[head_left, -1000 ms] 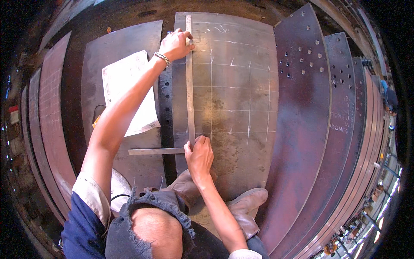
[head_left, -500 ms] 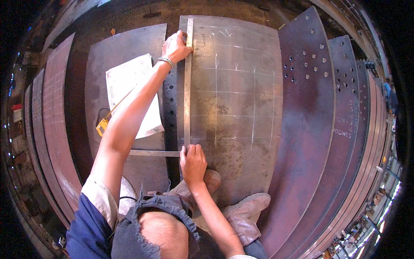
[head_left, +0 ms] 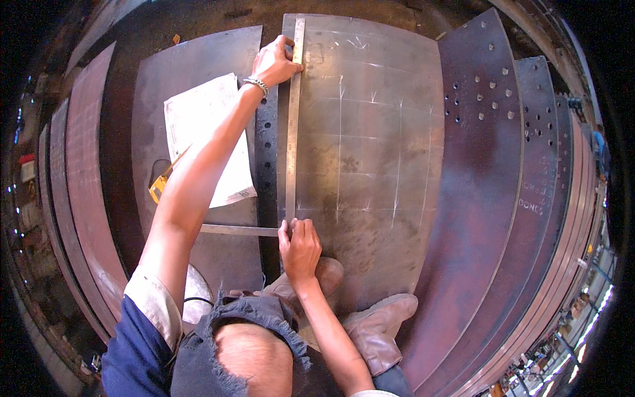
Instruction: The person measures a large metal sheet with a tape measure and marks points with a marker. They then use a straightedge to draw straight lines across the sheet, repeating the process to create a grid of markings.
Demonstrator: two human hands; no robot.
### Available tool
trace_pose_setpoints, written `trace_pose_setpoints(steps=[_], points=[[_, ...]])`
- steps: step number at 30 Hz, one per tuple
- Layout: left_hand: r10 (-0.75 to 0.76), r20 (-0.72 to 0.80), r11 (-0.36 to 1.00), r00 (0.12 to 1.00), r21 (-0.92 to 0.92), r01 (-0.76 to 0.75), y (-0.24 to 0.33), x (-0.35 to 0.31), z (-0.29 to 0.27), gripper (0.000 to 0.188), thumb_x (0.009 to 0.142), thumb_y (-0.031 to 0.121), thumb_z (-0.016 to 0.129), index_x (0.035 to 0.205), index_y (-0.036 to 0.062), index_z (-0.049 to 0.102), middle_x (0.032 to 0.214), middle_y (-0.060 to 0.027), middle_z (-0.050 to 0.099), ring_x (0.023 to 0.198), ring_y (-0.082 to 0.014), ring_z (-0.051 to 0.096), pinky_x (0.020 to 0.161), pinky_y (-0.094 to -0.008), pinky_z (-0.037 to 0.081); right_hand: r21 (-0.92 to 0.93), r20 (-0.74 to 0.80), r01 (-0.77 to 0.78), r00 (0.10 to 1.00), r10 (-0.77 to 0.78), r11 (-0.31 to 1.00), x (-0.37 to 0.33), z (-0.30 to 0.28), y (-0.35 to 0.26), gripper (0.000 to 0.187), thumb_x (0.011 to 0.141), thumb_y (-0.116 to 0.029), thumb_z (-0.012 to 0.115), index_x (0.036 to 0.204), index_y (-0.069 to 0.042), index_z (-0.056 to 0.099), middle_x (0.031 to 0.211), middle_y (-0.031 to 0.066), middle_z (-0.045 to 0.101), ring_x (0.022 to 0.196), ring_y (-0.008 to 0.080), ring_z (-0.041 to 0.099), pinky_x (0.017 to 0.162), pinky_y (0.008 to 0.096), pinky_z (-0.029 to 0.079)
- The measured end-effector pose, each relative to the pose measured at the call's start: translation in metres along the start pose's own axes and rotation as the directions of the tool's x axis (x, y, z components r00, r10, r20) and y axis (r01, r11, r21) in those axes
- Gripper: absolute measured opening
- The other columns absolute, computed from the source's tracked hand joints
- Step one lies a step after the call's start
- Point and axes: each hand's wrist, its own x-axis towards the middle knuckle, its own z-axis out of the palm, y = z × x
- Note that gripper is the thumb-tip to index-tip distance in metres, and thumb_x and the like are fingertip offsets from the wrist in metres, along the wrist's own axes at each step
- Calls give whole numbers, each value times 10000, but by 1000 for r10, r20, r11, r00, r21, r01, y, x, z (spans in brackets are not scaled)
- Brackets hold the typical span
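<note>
A long steel square [head_left: 293,132] lies along the left edge of a steel plate [head_left: 377,159] marked with a grid of white chalk lines and arrows. Near its far end my left hand [head_left: 274,61], a bracelet at the wrist, grips the blade between thumb and fingers. My right hand [head_left: 301,250] is closed at the near end, fingertips on the metal, hiding the corner. From there the shorter arm [head_left: 238,230] runs left across a gap, over a second plate [head_left: 198,56]. White drawing sheets [head_left: 228,178] lie on that plate, partly under my left forearm.
A yellow tape measure [head_left: 157,188] sits left of the sheets. Dark plates with drilled holes [head_left: 479,132] stand in a row at right; reddish plates [head_left: 89,139] are at left. A strip with holes [head_left: 267,145] shows in the gap. My boots [head_left: 380,327] are at the near edge.
The whole view has shifted slightly, so the plates sit a little higher and further right. Both hands keep their places on the steel square.
</note>
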Motion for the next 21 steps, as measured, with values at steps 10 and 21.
trace_pose_setpoints(steps=[10,21], points=[[7,-19,999,1000,-32,-8,-5,-1,1,602,673,331,856,1179,108,621,950,-71,737,938,-257,697,831,-380,531,7,1,-15,1000,15,1000,0,0,-2,186,854,-82,741,904,1,582,837,155,579,759,357,633,651,436,515],[5,-41,1000,999,-7,-5,-11,0,6,629,685,377,857,1209,109,637,964,-59,746,945,-235,704,844,-357,535,-14,-14,-10,1000,10,1000,-3,3,-2,201,877,-142,730,871,-23,568,817,141,559,734,337,624,637,422,520]])
